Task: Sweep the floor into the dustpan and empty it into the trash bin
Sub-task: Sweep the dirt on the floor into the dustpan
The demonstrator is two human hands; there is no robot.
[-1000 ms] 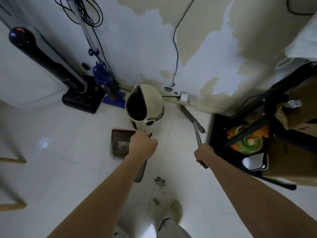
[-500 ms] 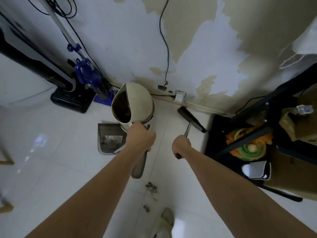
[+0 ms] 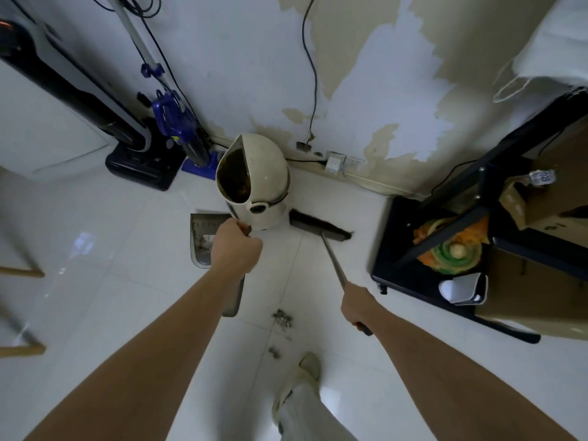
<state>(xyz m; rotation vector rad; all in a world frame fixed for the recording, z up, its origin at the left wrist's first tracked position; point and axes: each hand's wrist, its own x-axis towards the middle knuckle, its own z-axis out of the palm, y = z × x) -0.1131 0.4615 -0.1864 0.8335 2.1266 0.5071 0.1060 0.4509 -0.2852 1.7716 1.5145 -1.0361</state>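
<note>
Gripped in the left hand (image 3: 237, 248), a part-filled dustpan (image 3: 203, 240) is held beside the bin (image 3: 257, 183), unemptied; the broom (image 3: 321, 225) is clasped by the right hand (image 3: 358, 305), with debris (image 3: 281, 319) left unswept.

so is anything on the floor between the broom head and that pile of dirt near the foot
Nothing visible. Bare tile lies between the broom head by the trash bin and the dirt pile; the dustpan sits off to the left.
</note>
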